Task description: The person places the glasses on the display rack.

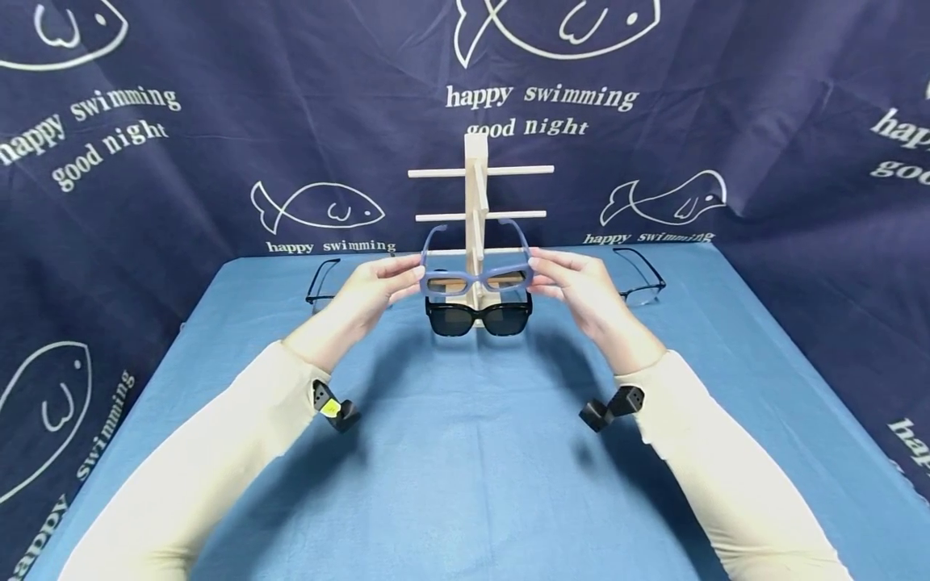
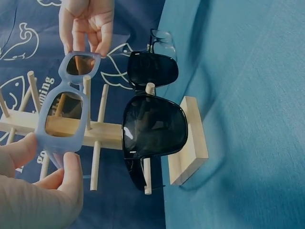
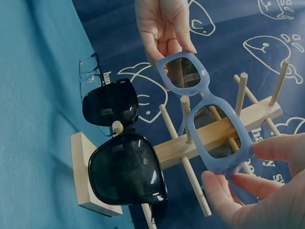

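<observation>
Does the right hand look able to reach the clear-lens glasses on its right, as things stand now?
Probably yes, once free: the right hand pinches the blue sunglasses and would likely need to let go first. The clear-lens glasses seem close to it, with nothing visible between.

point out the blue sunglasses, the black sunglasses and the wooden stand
Blue sunglasses (image 3: 207, 95): right wrist view, on bridge between the lenses.
Black sunglasses (image 2: 155, 126): left wrist view, on the nearer lens.
Wooden stand (image 1: 471, 184): head view, on its upright post.
</observation>
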The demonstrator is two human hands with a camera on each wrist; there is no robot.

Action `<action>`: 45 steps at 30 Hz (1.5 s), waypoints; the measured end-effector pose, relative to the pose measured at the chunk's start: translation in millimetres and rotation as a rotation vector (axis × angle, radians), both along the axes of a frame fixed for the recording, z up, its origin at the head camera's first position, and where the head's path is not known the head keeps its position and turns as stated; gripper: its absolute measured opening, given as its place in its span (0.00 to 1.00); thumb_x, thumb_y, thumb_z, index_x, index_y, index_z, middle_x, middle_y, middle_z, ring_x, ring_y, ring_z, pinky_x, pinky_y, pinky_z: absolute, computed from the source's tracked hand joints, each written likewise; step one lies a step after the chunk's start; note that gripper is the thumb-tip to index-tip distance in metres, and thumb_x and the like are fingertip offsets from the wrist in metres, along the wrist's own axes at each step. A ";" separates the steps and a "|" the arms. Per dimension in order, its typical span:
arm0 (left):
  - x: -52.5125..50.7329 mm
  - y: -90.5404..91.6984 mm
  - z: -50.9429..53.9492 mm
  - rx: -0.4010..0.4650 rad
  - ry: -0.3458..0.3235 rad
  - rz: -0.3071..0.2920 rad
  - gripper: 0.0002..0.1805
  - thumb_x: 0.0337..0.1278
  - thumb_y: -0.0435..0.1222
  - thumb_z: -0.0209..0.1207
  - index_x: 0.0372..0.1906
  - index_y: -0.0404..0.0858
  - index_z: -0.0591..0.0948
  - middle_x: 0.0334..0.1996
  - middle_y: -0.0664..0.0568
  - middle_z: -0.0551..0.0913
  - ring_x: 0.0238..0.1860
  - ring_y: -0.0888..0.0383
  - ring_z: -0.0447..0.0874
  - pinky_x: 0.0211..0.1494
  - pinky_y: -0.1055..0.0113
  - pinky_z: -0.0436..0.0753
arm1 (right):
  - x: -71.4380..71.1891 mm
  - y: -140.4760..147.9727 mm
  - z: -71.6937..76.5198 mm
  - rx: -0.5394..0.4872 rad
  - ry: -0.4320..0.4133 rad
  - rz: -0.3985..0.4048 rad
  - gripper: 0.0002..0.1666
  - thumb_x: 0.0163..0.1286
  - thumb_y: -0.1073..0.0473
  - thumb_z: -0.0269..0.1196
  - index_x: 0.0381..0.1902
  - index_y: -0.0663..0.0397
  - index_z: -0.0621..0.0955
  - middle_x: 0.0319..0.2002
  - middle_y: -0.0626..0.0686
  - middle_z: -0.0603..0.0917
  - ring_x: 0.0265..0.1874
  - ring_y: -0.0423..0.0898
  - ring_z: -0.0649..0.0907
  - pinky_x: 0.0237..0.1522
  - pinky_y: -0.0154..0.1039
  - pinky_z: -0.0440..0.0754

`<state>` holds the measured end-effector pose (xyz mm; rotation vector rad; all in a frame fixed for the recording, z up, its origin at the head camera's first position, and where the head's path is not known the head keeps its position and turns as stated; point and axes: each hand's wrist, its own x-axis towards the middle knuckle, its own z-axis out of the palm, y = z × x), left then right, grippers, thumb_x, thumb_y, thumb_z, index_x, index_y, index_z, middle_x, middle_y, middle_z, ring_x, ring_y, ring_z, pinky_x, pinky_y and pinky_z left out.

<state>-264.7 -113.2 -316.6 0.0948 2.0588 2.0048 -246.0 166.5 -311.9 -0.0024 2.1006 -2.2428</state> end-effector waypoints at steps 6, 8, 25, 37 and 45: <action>-2.9 4.0 -5.5 -0.008 -0.021 0.012 0.27 0.69 0.33 0.54 0.69 0.29 0.66 0.70 0.41 0.67 0.67 0.46 0.70 0.74 0.64 0.67 | -3.3 1.4 -5.6 0.038 -0.021 -0.007 0.28 0.70 0.61 0.61 0.63 0.71 0.72 0.45 0.45 0.83 0.31 0.39 0.85 0.49 0.34 0.86; -3.5 3.7 -6.5 -0.006 -0.027 0.015 0.27 0.69 0.34 0.55 0.69 0.29 0.67 0.69 0.41 0.67 0.67 0.47 0.71 0.75 0.63 0.65 | -4.2 0.9 -6.6 0.047 -0.016 -0.012 0.27 0.70 0.61 0.60 0.63 0.71 0.72 0.47 0.47 0.82 0.30 0.38 0.85 0.48 0.33 0.86; -7.1 5.2 -12.1 -0.030 -0.012 0.002 0.27 0.69 0.34 0.54 0.69 0.28 0.66 0.69 0.38 0.68 0.65 0.43 0.72 0.75 0.62 0.65 | -2.3 -1.0 -10.4 0.066 -0.015 -0.032 0.27 0.71 0.62 0.59 0.63 0.73 0.71 0.34 0.43 0.84 0.29 0.38 0.84 0.46 0.33 0.86; -8.1 5.0 -13.9 -0.036 0.008 -0.010 0.26 0.70 0.34 0.53 0.69 0.29 0.66 0.68 0.37 0.69 0.65 0.42 0.72 0.73 0.62 0.68 | -0.6 -3.2 -11.7 0.122 -0.019 -0.052 0.27 0.73 0.59 0.56 0.64 0.69 0.71 0.38 0.45 0.81 0.30 0.36 0.83 0.49 0.33 0.85; -6.8 4.0 -16.8 -0.038 -0.003 -0.006 0.28 0.69 0.35 0.55 0.69 0.31 0.66 0.67 0.39 0.70 0.64 0.43 0.72 0.74 0.59 0.68 | 1.8 -4.7 -12.3 0.123 -0.048 -0.057 0.27 0.73 0.59 0.56 0.65 0.69 0.71 0.45 0.53 0.80 0.30 0.36 0.82 0.50 0.32 0.84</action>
